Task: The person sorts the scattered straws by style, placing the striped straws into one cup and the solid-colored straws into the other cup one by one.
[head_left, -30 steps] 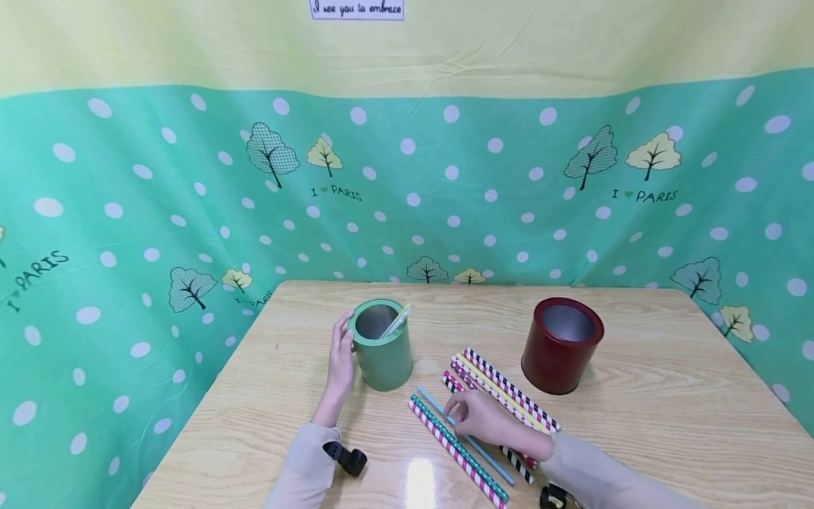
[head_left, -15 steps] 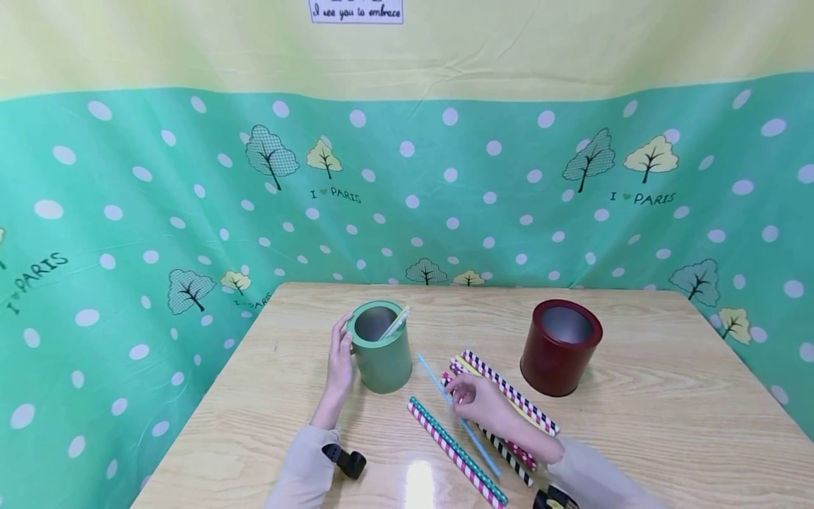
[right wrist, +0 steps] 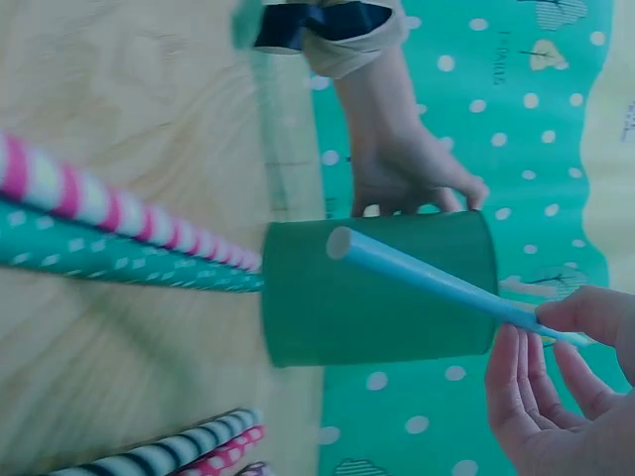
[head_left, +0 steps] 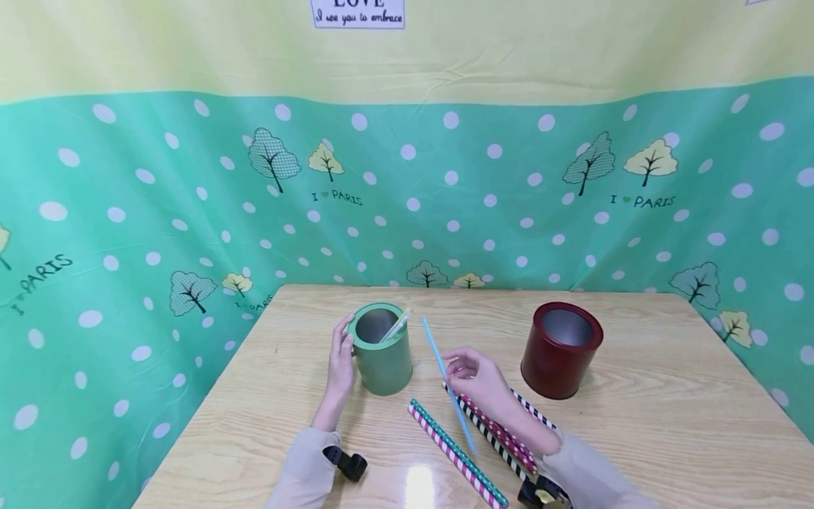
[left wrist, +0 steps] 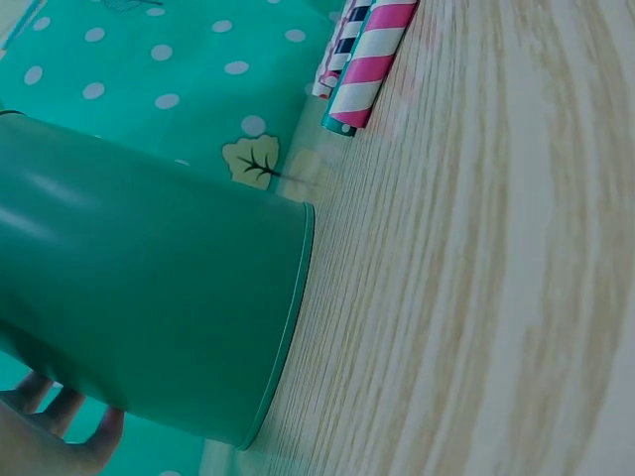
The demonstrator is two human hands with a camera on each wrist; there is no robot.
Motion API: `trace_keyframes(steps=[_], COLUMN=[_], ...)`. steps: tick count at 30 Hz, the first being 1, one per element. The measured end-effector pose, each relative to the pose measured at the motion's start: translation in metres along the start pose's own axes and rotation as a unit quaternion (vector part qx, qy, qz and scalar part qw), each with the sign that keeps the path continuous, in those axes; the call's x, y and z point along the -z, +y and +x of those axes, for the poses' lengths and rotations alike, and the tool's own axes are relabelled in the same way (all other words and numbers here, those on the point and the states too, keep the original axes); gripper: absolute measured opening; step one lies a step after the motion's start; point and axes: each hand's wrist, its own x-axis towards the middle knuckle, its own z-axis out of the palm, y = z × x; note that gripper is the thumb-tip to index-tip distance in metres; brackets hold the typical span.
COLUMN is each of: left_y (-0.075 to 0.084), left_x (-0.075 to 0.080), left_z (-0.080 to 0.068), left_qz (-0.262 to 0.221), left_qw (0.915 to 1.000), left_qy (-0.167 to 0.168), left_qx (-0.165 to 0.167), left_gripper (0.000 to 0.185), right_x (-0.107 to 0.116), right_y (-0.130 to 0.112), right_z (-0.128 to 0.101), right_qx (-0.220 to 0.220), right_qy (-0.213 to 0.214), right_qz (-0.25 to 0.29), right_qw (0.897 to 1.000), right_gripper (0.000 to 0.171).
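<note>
A green tin point(head_left: 381, 348) stands on the wooden table point(head_left: 636, 424) with a pale straw point(head_left: 396, 324) leaning inside it. My left hand point(head_left: 340, 360) rests against the tin's left side, fingers point(left wrist: 60, 421) around its wall. My right hand point(head_left: 473, 375) pinches a light blue straw point(head_left: 445, 378) and holds it lifted and tilted, its upper end just right of the tin's rim. In the right wrist view the blue straw point(right wrist: 427, 281) crosses in front of the green tin point(right wrist: 377, 288). A dark red tin point(head_left: 561, 348) stands further right.
Several patterned paper straws lie on the table: a teal-and-pink pair point(head_left: 454, 452) in front, and striped and dotted ones point(head_left: 499, 435) partly under my right forearm. A polka-dot green cloth point(head_left: 159, 212) backs the table on the far and left sides.
My right hand has picked the blue straw off the table and raised it up and back toward the green tin. The left hand has stayed on the tin.
</note>
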Motion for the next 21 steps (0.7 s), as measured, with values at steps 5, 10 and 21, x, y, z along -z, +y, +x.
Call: trace_keyframes(steps=[5,10,21], left_y=[-0.015,-0.023,-0.022], left_x=[0.0,0.001,0.002], left_z=[0.004,0.006,0.004], left_qz=[-0.011,-0.005,0.006], left_qw=[0.9999,0.9999,1.0], left_qy=[-0.004,0.001,0.003], left_qx=[-0.005,-0.014,0.002], left_gripper=[0.038,0.039,0.042], right_x=[-0.003,-0.007,-0.01], right_y=[-0.014,-0.029,-0.053], right_z=[0.006,0.012,0.021], right_qx=[0.016,0.03,0.049], right_qy=[0.032,0.051,0.058], right_qz=[0.03,0.036,0.091], right_qw=[0.999,0.998,0.993], right_gripper=[0.033,0.032,0.026])
